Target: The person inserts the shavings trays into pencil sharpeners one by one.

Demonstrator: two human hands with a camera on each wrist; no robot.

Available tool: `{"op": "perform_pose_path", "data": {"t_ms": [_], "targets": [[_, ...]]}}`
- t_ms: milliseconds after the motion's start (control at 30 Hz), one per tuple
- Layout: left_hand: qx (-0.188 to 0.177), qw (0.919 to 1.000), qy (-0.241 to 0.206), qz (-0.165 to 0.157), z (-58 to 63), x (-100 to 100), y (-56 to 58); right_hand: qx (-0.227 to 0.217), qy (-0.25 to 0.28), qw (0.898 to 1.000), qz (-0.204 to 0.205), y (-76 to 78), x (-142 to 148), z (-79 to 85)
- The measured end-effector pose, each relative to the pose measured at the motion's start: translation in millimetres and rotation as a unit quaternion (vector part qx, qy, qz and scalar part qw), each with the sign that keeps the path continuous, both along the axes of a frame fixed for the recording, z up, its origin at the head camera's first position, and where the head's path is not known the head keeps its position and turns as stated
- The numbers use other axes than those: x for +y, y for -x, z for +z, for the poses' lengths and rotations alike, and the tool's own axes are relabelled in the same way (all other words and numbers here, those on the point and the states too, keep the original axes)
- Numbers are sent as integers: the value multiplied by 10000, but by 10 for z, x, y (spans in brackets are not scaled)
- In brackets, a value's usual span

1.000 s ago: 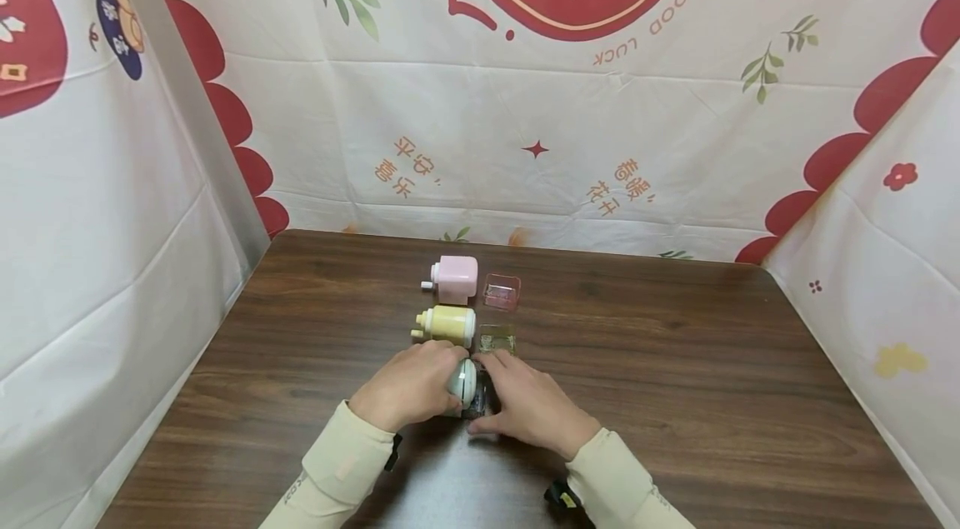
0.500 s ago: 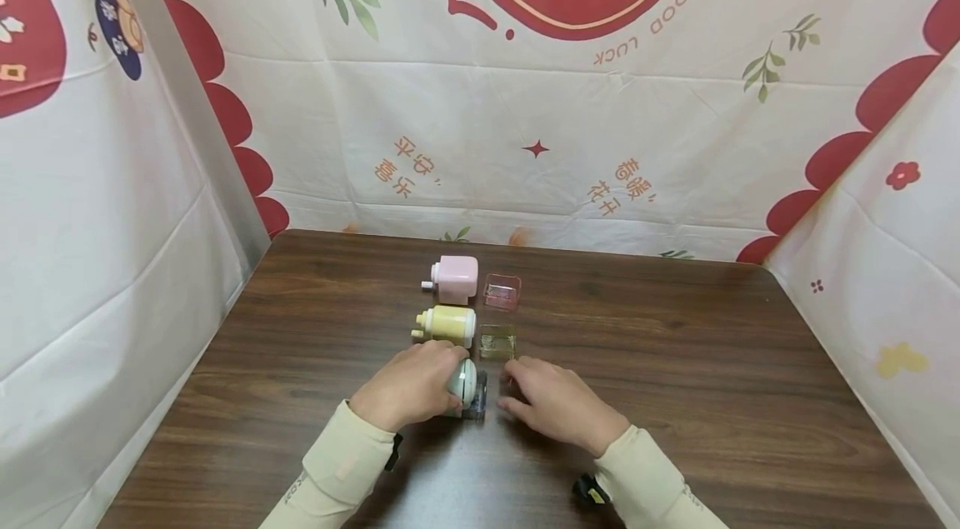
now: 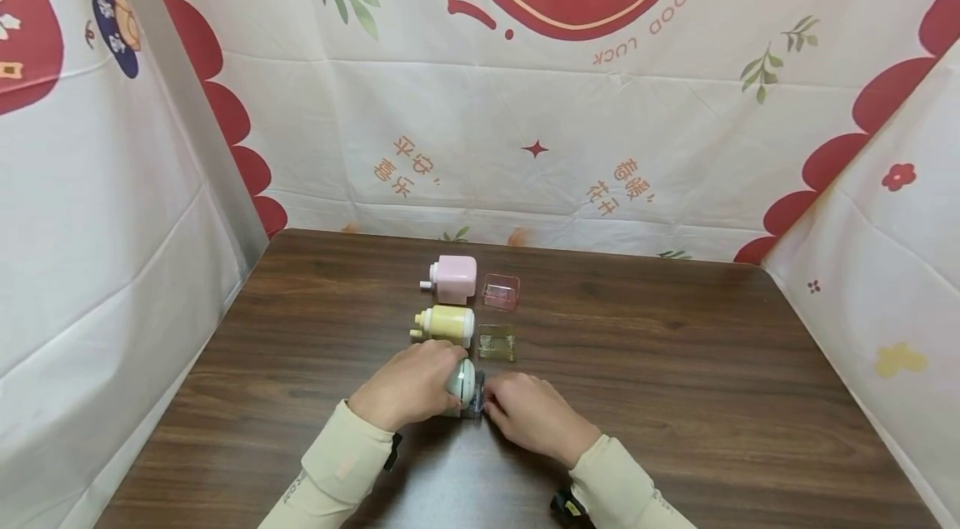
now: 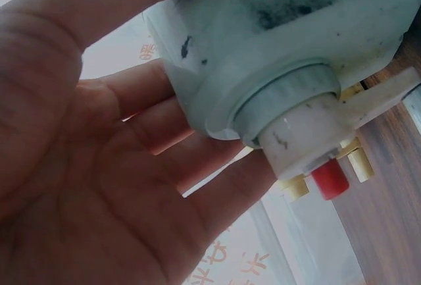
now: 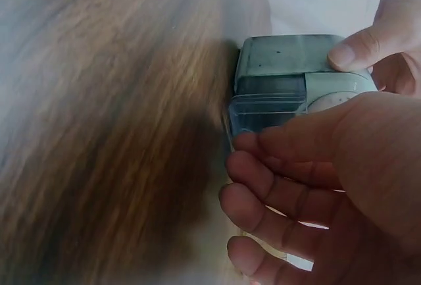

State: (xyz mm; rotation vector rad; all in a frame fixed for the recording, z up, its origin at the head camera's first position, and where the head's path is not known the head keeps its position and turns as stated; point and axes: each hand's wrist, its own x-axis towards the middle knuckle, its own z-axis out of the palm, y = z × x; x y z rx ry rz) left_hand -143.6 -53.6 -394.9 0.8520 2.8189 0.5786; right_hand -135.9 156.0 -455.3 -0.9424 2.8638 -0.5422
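My left hand (image 3: pixel 411 383) grips a pale green crank pencil sharpener (image 3: pixel 461 386) on the table. In the left wrist view its round neck, white crank and red tip (image 4: pixel 330 178) face the palm, and dark smudges mark the body. A clear shavings drawer (image 5: pixel 266 110) sticks out of the sharpener's base toward my right hand (image 3: pixel 532 412). The right thumb and index finger pinch at the drawer's outer edge, the other fingers loosely bent below in the right wrist view. The drawer's lower corner is hidden behind the fingertips.
Behind the green sharpener lie a yellow sharpener (image 3: pixel 448 324) and a pink sharpener (image 3: pixel 456 277). A clear yellowish drawer (image 3: pixel 497 342) and a clear pink drawer (image 3: pixel 501 292) lie to their right. The brown wooden table (image 3: pixel 675 362) ends at a printed white cloth (image 3: pixel 480 104).
My right hand drew back to the right from the green sharpener's drawer, then came back left to its edge with fingers more curled. The left hand stayed in place on the sharpener.
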Motion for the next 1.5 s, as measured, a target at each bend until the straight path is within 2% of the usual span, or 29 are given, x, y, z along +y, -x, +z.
{"op": "perform_pose_path", "data": {"t_ms": [200, 400, 533, 633, 767, 1100, 1133, 1167, 1267, 1367, 1400, 1500], "targets": [[46, 10000, -57, -36, -8, 3, 4, 3, 159, 9999, 61, 27, -77, -37], [80, 9998, -129, -116, -14, 2, 21, 112, 657, 9975, 216, 53, -84, -132], [24, 9997, -221, -128, -12, -13, 24, -24, 865, 9960, 228, 48, -106, -149], [-26, 9996, -258, -126, -8, -21, 26, -302, 881, 9956, 86, 31, -148, -107], [-94, 9996, -262, -102, -6, -19, 29, -403, 855, 9955, 23, 29, -157, -98], [33, 9996, -241, -151, -25, -3, 22, -380, 922, 9950, 39, 26, -133, -123], [37, 9996, -244, -149, -25, -3, 23, -352, 962, 9947, 62, 26, -127, -133], [27, 9996, -241, -142, -25, -4, 23, -188, 1020, 9945, 169, 57, -91, -233], [-22, 9997, -201, -113, -33, -8, 21, -142, 1139, 9930, 260, 48, -69, -235], [-124, 9997, -208, -87, -39, -18, 19, -250, 1059, 9939, 183, 40, -58, -202], [-149, 9996, -213, -89, -39, -22, 20, -413, 1000, 9941, 50, 6, -84, -89], [-219, 9995, -232, -88, -32, -32, 18, -399, 808, 9958, -131, 7, -66, -25]]}}
